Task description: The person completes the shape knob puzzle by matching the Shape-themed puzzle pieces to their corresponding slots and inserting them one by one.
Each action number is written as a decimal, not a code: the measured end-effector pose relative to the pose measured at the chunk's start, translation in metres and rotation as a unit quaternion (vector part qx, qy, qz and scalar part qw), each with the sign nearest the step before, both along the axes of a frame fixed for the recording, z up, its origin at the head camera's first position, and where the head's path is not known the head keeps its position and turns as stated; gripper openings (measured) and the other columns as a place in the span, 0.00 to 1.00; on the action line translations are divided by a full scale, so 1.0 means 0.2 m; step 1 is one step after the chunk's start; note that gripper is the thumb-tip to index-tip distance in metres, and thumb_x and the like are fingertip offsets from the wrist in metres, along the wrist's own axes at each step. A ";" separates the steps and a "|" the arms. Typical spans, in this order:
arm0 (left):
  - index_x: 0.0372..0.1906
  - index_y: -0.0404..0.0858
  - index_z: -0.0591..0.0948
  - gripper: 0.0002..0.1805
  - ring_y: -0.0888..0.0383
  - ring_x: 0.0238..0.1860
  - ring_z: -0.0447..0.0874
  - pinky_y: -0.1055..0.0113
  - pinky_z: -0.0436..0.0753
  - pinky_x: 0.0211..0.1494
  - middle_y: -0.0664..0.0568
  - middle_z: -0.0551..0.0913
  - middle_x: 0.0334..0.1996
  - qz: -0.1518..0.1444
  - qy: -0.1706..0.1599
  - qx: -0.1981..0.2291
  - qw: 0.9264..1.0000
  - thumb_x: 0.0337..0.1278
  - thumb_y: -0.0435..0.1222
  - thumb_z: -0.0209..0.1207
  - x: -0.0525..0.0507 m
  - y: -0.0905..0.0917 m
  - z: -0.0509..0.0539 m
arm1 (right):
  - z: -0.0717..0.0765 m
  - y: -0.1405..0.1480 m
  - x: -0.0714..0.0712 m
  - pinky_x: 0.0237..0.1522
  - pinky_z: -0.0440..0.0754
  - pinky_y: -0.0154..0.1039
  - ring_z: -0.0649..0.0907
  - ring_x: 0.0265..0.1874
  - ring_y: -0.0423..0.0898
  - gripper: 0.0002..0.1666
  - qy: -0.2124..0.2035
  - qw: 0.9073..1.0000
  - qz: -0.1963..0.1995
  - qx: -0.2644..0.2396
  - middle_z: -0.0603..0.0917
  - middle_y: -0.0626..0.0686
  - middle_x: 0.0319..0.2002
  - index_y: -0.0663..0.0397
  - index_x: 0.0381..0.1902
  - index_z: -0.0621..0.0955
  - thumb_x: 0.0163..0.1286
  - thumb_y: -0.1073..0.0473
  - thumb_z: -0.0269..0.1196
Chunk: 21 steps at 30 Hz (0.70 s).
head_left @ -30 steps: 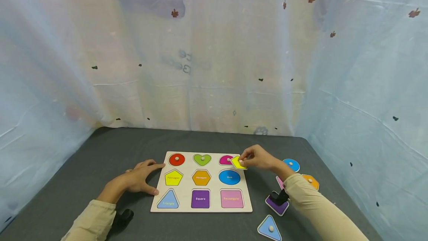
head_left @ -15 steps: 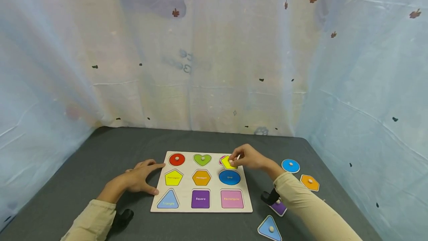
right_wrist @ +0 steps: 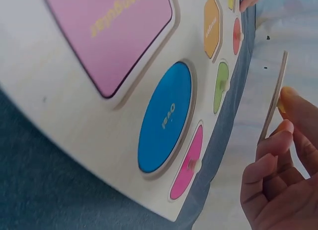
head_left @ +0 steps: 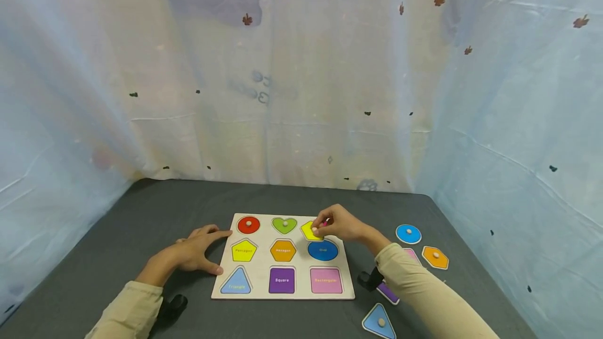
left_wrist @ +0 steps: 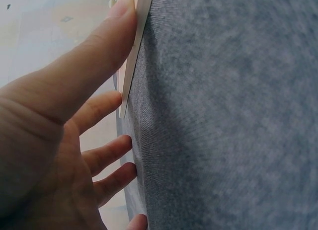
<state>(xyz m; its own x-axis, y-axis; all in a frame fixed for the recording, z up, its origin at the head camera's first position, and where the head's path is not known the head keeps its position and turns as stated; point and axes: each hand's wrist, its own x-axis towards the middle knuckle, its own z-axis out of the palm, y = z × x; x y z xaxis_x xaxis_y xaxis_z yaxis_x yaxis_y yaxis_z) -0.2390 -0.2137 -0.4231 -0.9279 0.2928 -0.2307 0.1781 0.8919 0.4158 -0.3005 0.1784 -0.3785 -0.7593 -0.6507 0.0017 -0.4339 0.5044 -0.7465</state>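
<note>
Pinching a yellow piece (head_left: 308,231) between thumb and fingertips, the right hand (head_left: 343,223) holds it raised over the far right part of the board (head_left: 260,276), near the green heart (head_left: 285,225) and the dark pink piece (right_wrist: 186,170). The left hand (head_left: 200,250) has its fingers spread, thumb and forefinger touching the board's left edge. Right of the board, a loose blue oval (head_left: 408,234), orange hexagon (head_left: 435,258), purple piece (head_left: 389,294) and blue triangle (head_left: 378,321) lie on the grey table (head_left: 282,323).

Smooth wooden board (head_left: 259,276), matt grey cloth (head_left: 198,200), wood-edged yellow piece (head_left: 308,231), creased plastic-looking curtain (head_left: 301,93)
</note>
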 end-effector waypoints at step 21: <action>0.76 0.49 0.66 0.55 0.32 0.69 0.61 0.20 0.59 0.60 0.36 0.63 0.72 -0.001 0.006 0.001 1.000 0.39 0.54 0.79 0.01 0.00 0.01 | -0.04 -0.19 0.03 0.36 0.81 0.30 0.80 0.34 0.51 0.05 -0.010 1.000 0.005 0.001 0.86 0.57 0.36 0.62 0.38 0.88 0.67 0.64 0.69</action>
